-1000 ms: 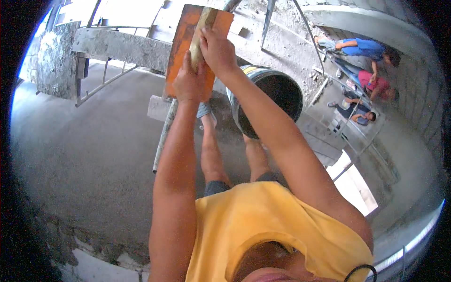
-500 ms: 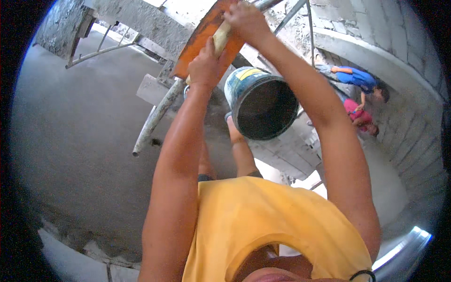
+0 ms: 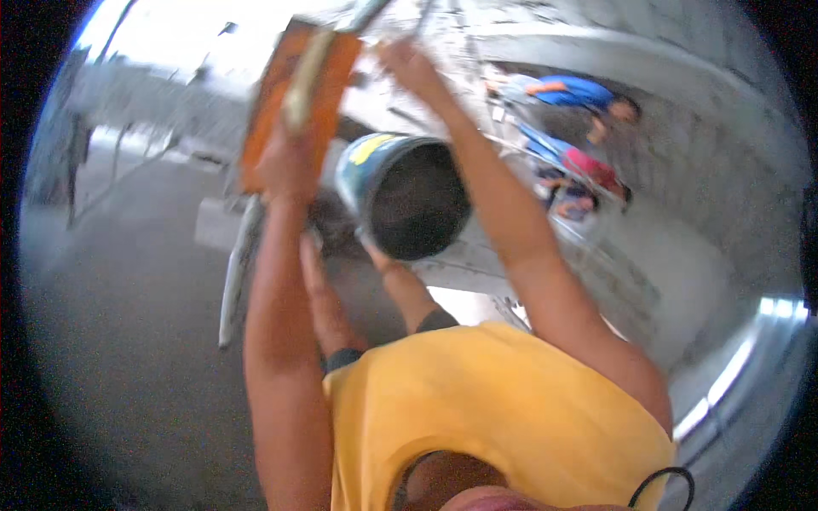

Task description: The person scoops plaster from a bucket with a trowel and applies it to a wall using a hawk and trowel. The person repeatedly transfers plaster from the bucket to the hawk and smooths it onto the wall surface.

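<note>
My left hand (image 3: 288,162) is wrapped round the lower end of the pale handle (image 3: 308,77) of an orange plastering float (image 3: 277,111). The float stands tilted, its long side running up and away from me. To the right of it, apart from the handle, is my right hand (image 3: 409,68); motion smears its fingers, so whether it holds anything is unclear. Between my forearms a bucket (image 3: 354,175) with a blue-green, yellow-marked side leans with its dark mouth toward me. The inside of the bucket is too dark to make out.
A round pole (image 3: 232,285) slants down left of my left forearm. Grey floor (image 3: 153,281) spreads to the left, with a rough concrete beam (image 3: 187,106) beyond. Several people, one in a blue shirt (image 3: 579,92), are at the right by a block wall (image 3: 699,128).
My right hand has come off the float's handle and moved apart to its right. My left hand still grips the float, which now appears further left. The whole view has shifted.
</note>
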